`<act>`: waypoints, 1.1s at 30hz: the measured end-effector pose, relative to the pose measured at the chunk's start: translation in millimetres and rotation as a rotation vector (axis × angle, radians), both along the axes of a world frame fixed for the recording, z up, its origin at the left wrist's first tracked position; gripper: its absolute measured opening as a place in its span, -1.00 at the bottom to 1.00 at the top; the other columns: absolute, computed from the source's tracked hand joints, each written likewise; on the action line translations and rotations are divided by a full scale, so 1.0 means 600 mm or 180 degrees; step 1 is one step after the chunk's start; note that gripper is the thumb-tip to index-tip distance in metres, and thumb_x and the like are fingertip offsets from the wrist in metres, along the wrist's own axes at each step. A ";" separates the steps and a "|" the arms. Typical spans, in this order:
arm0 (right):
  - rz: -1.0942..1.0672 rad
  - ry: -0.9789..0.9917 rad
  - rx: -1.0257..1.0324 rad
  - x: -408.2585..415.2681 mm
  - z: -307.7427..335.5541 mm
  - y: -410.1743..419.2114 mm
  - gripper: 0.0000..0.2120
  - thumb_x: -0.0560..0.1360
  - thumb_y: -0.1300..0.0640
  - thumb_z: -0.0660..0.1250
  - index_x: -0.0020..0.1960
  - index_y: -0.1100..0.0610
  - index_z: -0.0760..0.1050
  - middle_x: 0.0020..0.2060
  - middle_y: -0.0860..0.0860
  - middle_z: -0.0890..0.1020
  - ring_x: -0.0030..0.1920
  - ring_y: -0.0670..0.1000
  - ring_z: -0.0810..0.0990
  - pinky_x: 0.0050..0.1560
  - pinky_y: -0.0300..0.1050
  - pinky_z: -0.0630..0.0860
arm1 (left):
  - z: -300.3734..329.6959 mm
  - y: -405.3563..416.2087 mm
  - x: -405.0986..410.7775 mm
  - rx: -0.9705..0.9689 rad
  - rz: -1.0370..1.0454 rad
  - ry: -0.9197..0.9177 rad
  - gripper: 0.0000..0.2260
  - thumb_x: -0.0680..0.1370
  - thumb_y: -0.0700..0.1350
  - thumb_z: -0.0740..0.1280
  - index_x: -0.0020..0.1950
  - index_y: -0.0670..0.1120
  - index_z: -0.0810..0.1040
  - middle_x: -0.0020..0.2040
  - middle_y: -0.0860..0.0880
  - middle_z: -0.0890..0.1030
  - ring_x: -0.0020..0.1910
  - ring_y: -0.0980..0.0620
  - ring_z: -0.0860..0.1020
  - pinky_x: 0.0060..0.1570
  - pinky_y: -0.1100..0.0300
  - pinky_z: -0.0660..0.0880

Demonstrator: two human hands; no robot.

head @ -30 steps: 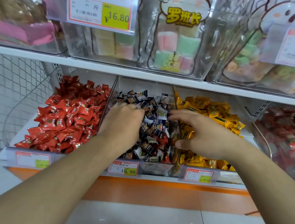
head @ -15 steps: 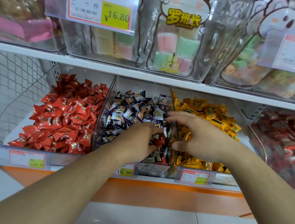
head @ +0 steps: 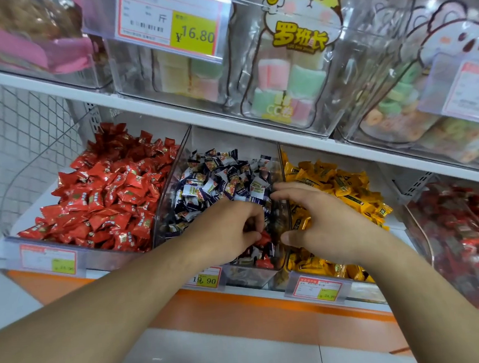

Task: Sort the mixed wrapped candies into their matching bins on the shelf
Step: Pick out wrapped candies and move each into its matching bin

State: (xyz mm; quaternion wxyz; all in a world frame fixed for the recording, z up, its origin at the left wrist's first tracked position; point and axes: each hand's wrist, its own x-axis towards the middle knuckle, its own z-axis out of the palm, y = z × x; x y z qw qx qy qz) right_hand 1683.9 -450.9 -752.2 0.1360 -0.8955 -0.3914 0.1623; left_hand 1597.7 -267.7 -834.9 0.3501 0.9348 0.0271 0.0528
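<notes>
At the far left a white wire mesh panel (head: 12, 149) closed off the end of the shelf. Beside it, the left bin (head: 88, 254) was heaped with red wrapped candies (head: 109, 192), a price tag (head: 49, 260) clipped to its clear front. The middle bin (head: 172, 184) held dark blue and white wrapped candies (head: 220, 180), with a few red wrapped strays (head: 264, 261) lying among them at its front right corner. The left hand (head: 225, 231) reached into that corner, its fingers curled down round one red candy (head: 263, 237); how firmly it was held could not be told. The right hand (head: 319, 217) hovered just beside it over the clear divider (head: 283, 177) between the middle bin and the bin of yellow wrapped candies (head: 340, 190), its fingers bent loosely and its thumb out, gripping nothing visible. Further right, a fourth bin (head: 418, 223) held more red wrapped sweets (head: 468, 233), blurred. On the upper shelf (head: 168, 112) stood clear tubs of pastel marshmallows (head: 285, 90) behind a tag reading 16.80 (head: 190, 35).
</notes>
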 end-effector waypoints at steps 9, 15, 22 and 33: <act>0.0056 -0.0118 -0.0040 0.001 0.006 0.001 -0.27 0.47 -0.02 0.53 0.56 -0.18 0.29 0.58 -0.28 0.22 0.61 -0.05 0.13 0.59 0.09 0.18 | 0.045 0.008 -0.023 -0.0186 0.0354 -0.0145 -0.89 0.63 -0.07 0.42 -0.03 0.12 0.54 -0.12 0.12 0.63 -0.17 0.18 0.58 -0.14 0.17 0.57; 0.0010 -0.0373 0.0059 -0.018 0.010 0.031 -0.38 0.54 -0.12 0.45 0.54 -0.14 0.33 0.51 -0.13 0.38 0.54 0.00 0.27 0.55 0.01 0.26 | 0.101 0.058 -0.086 -0.0329 0.0959 -0.0510 -0.87 0.60 -0.06 0.45 -0.11 0.12 0.56 -0.09 0.17 0.64 -0.08 0.30 0.57 -0.15 0.51 0.46; 0.0007 -0.0473 -0.0055 -0.032 0.004 0.058 -0.40 0.55 -0.17 0.41 0.54 -0.14 0.33 0.52 -0.12 0.38 0.55 0.03 0.26 0.56 0.11 0.25 | 0.129 0.194 -0.154 -0.0093 0.2134 -0.0691 -0.85 0.53 -0.06 0.51 -0.16 0.08 0.56 -0.20 0.12 0.65 -0.17 0.13 0.61 -0.11 0.15 0.55; -0.0021 -0.0280 -0.0122 -0.018 0.022 0.027 -0.35 0.54 -0.02 0.48 0.56 -0.14 0.31 0.55 -0.16 0.31 0.55 -0.06 0.25 0.47 -0.17 0.21 | 0.128 0.129 -0.123 0.0553 0.1156 -0.0516 -0.78 0.60 -0.10 0.39 0.21 0.15 0.57 0.13 0.16 0.54 -0.29 0.32 0.52 -0.31 0.50 0.38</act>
